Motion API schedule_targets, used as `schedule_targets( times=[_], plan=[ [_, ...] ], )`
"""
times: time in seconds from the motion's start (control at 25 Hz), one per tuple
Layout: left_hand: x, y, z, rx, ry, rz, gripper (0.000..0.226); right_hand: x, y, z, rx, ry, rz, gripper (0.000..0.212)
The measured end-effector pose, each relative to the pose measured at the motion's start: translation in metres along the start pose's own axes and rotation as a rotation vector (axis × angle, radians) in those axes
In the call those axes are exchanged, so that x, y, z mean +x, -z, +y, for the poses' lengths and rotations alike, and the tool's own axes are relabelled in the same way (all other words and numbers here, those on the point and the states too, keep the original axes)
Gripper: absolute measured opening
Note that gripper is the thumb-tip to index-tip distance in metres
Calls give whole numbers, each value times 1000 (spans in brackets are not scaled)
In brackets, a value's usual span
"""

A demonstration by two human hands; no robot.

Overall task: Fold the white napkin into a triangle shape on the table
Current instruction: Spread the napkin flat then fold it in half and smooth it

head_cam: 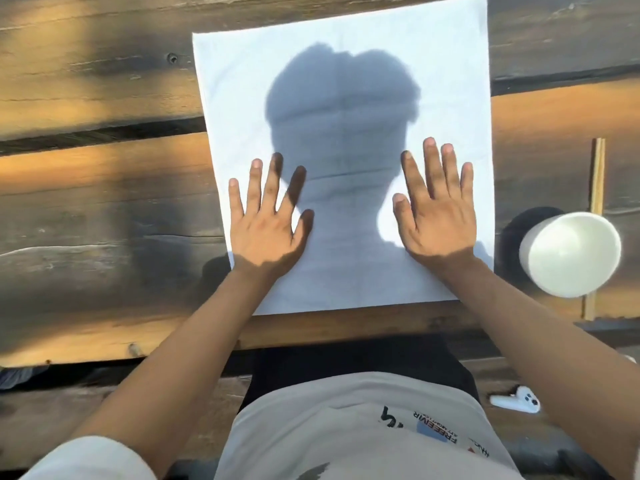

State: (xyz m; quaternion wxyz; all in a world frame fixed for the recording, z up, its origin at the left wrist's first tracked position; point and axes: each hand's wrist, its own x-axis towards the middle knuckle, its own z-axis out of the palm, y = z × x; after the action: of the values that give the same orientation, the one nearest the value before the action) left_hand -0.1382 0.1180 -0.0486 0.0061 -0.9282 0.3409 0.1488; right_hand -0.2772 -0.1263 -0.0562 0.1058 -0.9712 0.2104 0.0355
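The white napkin [242, 98] lies spread flat as a large square on the wooden table [86, 202], its near edge close to the table's front edge. Faint crease lines cross its middle, and a head-shaped shadow falls on it. My left hand [266, 223] rests palm down on the napkin's near left part, fingers spread. Palm down on the near right part lies my right hand [438, 213], fingers also spread. Neither hand grips anything.
A white cup [571, 254] stands on the table just right of the napkin. Behind it lie thin wooden sticks [597, 174]. A small white device [516, 400] lies on the bench below the table, at my right. Gaps run between the table's planks.
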Motion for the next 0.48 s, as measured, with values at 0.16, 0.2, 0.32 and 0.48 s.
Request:
schedule_targets(
  times=[0.16, 0.2, 0.32, 0.48],
  plan=[
    [-5, 0, -13, 34, 34, -16, 70, -5, 8, 12, 53, -66, -6, 61],
    [-5, 1, -12, 40, 38, -24, 73, -3, 10, 6, 51, -31, -12, 61],
    [-2, 3, -11, 38, -16, -16, 75, 10, 10, -6, -19, 78, -65, 59],
    [6, 9, -16, 13, -19, 84, 71, 20, 12, -5, 96, 13, 16, 51]
  ],
)
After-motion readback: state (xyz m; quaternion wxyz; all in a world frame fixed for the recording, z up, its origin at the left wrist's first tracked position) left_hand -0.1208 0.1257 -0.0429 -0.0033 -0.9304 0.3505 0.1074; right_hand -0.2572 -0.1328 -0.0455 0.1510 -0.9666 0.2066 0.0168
